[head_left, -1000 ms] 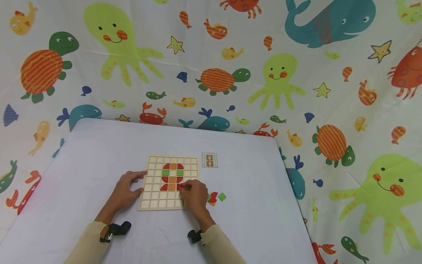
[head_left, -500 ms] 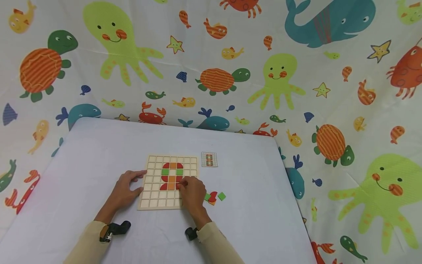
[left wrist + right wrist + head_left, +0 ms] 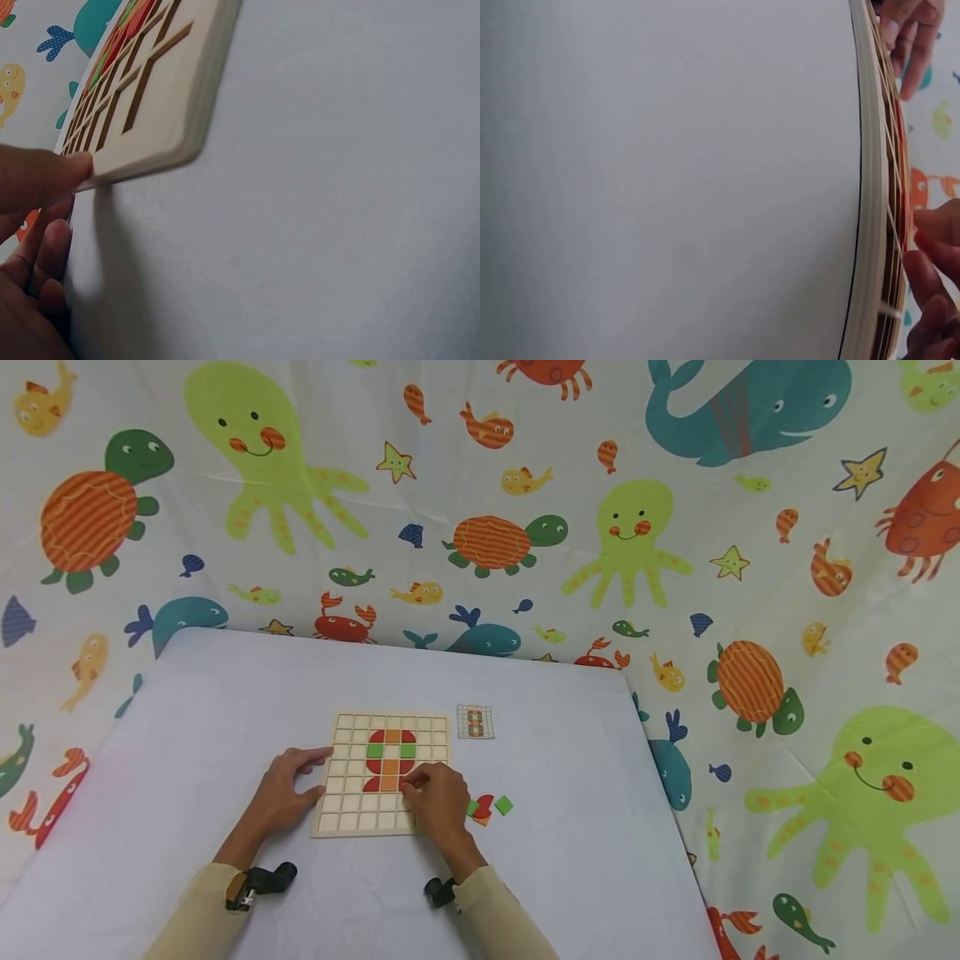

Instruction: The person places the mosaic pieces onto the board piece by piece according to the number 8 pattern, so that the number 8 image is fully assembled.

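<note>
A wooden grid board [image 3: 352, 821] lies on the white table, with red, green and orange tiles set in its middle squares. My left hand [image 3: 281, 797] rests along the board's left side, thumb and forefinger apart and touching the edge. In the left wrist view the thumb [image 3: 52, 176] lies against the board's rim near a corner. Over the lower middle squares, my right hand [image 3: 442, 806] pinches a red tile [image 3: 403, 783] between thumb and fingertips, at the right end of the lowest tile row. Fingers mostly hide that tile's shape.
Beside the board's upper right corner lies a small pattern card [image 3: 476, 722] with a printed grid. Loose tiles lie right of my right hand: a red piece [image 3: 484, 806], a green square [image 3: 504, 805] and others partly covered. A sea-animal cloth [image 3: 420, 485] hangs behind the table.
My right hand has shifted only slightly around the same squares, still pinching the red tile. The left hand stays at the board's edge.
</note>
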`<state>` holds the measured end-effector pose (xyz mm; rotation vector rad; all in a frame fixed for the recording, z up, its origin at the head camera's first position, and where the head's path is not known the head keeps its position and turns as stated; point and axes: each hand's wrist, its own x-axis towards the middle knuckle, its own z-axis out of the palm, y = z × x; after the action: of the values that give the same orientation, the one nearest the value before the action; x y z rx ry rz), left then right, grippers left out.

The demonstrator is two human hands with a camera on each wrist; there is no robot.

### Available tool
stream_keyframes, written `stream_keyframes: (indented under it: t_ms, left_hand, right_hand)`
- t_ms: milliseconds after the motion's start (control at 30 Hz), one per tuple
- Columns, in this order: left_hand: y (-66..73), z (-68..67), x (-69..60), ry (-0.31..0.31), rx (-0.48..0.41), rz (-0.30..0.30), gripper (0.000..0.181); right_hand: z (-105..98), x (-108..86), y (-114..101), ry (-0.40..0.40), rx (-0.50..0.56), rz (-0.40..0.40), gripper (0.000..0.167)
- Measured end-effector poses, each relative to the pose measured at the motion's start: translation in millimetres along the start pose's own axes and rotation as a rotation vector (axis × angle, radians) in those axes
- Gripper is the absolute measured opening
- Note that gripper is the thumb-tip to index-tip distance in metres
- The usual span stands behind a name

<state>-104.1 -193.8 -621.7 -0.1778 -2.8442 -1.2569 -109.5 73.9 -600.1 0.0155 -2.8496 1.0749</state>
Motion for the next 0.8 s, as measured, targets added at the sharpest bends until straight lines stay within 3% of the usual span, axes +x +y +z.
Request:
stream_keyframes:
  t_ms: [367, 533, 800]
  left_hand:
    - [0.2, -0.7, 0.4, -0.017, -0.009, -0.018, 0.066]
    - [1.6, -1.4, 0.1, -0.012, -0.012, -0.016, 0.066]
    - [2.5, -0.8, -0.5, -0.011, -0.009, -0.025, 0.065]
  right_hand:
    - [-41, 7.8, 41, 0.014, 0.122, 0.061, 0.010]
    - [-61, 5.2, 62, 0.011, 0.125, 0.098, 0.009]
    - [-70, -10.0, 82, -0.031, 0.075, 0.118, 0.013]
